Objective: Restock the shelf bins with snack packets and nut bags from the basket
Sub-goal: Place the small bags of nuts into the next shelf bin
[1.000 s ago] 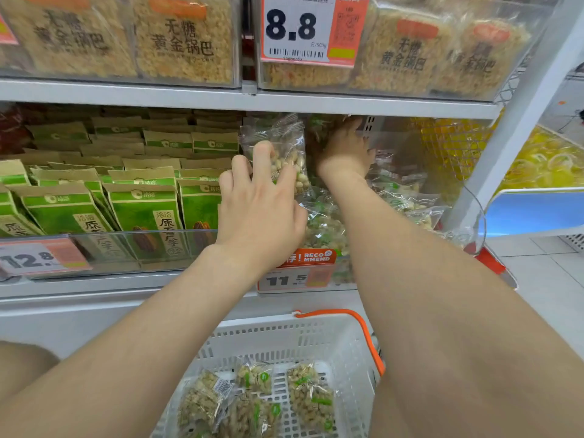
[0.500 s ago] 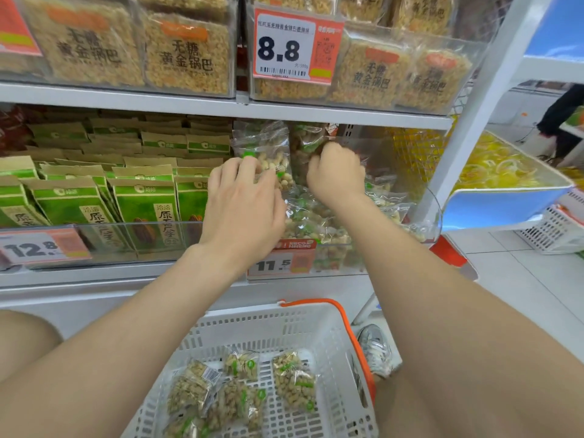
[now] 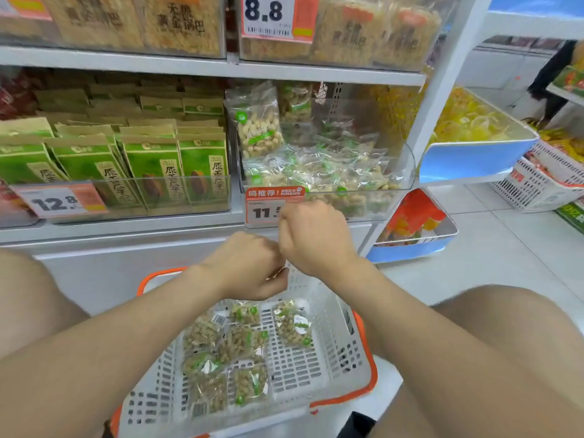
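Now, with left hand (image 3: 249, 268) and right hand (image 3: 316, 237) both curled and empty above the basket (image 3: 303, 371), drop to the nut bags (image 3: 237, 343) lying flat on its floor, pinch one by its seal, stand it upright in the clear bin (image 3: 409, 172).

There is just one camera, up on the person's head, looking forward and down from very close, so the shelf (image 3: 126, 63) fills the top and the white basket (image 3: 319, 371) sits low down right under it.
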Motion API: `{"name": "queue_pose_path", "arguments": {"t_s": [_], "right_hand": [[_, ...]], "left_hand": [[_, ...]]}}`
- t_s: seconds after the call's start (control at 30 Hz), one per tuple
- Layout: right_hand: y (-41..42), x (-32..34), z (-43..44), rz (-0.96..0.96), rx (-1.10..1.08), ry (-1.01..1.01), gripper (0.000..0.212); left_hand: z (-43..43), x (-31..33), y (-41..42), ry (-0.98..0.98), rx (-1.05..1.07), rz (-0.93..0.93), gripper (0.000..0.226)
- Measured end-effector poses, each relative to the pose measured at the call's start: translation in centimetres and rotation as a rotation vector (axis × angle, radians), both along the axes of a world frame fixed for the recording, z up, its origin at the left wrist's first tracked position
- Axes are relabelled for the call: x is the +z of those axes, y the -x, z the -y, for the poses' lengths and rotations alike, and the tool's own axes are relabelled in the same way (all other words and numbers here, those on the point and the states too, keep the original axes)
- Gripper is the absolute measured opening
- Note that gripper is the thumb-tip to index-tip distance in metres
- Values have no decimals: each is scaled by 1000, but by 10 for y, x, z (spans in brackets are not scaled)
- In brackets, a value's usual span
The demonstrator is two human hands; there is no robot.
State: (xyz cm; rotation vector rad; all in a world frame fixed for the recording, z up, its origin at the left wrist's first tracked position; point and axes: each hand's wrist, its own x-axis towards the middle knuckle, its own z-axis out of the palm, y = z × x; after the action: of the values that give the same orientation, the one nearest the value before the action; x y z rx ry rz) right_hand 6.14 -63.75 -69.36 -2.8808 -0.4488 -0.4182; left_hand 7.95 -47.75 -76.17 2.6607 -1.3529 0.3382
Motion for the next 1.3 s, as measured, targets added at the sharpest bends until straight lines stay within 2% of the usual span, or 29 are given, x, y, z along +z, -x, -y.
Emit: {"name": "queue_pose_path", "arguments": {"t_s": [0.1,0.3,0.47,0.53,0.63,0.73,0.8,0.87,0.93,1.0,1.07,1.17,1.23,1.3], "right_hand": [[22,-37,4,-223,-16,118,17],[49,-84,6,-521,37,285,4],[43,-111,2,-703,81,418,6],[36,-119,0,-806,85,462,7],[25,-128,-5,-884,100,487,6],[17,-132,-10,-866,103,454,8],[14,-133,-11,-852,104,438,8],[13,-133,-11,-859,94,422,7],[14,-133,-11,-868,83,415,16],[16,-131,-11,-886,87,419,14],[17,-130,-12,-896,102,417,10],[17,-125,-11,-907,134,401,16],[17,-118,-10,-913,146,389,19],[16,-108,-8,-896,141,378,10]], "left_hand": [[4,-30,10,-445,40,-211,35],[10,-105,40,-805,37,-513,24],[19,-180,73,-1054,-122,-463,20],[20,-210,80,-1021,-129,-440,22],[26,-240,89,-908,-128,-488,38],[33,-261,89,-880,-190,-439,42],[34,-278,88,-815,-137,-473,43],[37,-288,89,-829,-131,-429,42],[37,-294,90,-849,-128,-428,38],[37,-288,89,-907,-117,-434,33],[33,-279,85,-890,-16,-530,31],[36,-241,72,-688,122,-755,31],[39,-213,61,-600,232,-888,18],[32,-197,47,-527,187,-876,23]]}}
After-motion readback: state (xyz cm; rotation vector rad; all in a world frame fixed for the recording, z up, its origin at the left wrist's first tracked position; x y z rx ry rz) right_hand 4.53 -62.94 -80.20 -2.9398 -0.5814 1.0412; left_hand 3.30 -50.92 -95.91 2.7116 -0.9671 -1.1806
